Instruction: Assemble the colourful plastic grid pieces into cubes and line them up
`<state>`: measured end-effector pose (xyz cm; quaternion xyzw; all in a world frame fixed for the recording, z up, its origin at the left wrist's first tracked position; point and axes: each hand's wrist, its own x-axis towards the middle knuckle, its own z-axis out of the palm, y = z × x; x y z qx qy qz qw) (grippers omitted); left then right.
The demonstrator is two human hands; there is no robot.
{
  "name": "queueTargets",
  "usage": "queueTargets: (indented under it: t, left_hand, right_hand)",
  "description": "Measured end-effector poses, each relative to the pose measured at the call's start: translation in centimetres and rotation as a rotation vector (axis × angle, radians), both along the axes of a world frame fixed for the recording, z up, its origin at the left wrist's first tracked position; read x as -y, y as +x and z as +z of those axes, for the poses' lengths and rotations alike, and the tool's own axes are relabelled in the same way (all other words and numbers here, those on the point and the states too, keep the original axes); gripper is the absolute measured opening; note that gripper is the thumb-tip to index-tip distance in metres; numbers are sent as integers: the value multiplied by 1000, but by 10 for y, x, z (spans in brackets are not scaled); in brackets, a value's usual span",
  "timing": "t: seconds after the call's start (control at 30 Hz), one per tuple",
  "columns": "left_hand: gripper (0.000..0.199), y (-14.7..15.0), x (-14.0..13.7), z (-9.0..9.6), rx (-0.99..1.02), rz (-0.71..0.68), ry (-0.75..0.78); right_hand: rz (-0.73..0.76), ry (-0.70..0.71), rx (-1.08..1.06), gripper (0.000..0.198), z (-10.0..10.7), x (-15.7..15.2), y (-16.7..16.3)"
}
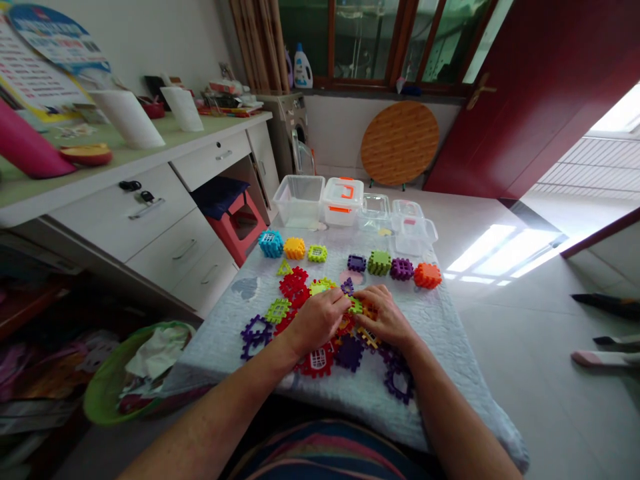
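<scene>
My left hand point(321, 320) and my right hand point(386, 316) meet over a heap of toothed plastic building tiles. A small light-green toothed building tile point(355, 305) shows between them, and the fingers of both hands are closed on it. Beneath and around lie loose tiles: a red one with a window grid point(319, 359), a dark purple one point(350, 353), an orange one point(369, 309) by my right fingers, and a purple frame tile point(399, 383) near my right wrist. Left of my left hand are a green tile point(278, 311) and purple frame tiles point(256, 337). My fingers partly hide the held tile.
Behind the heap stands a row of assembled blocks, among them a blue cube point(271, 244), a green block point(380, 263) and an orange block point(427, 275). Clear plastic boxes point(300, 197) line the far edge of the cloth-covered table point(450, 373). A drawer desk point(150, 227) stands left.
</scene>
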<state>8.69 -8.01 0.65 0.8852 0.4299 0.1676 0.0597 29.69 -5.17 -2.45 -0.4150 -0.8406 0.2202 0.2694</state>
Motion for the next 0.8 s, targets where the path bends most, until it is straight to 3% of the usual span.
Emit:
queueTargets:
  t: [0.17,0.37,0.57,0.8]
  left_hand:
    - [24,-53,11,12,225,104,-62]
    - [47,-129,12,21,33,157,-325]
    - [40,-129,7,9,-20,203,-392]
    - [22,-127,10,3,63,200,-284]
  right_hand:
    - [6,-7,46,41,-1,1,1]
    - [7,-5,93,43,0,2,0]
    - [-10,-2,119,42,2,4,-5]
    - [-48,38,20,38,-1,3,-1]
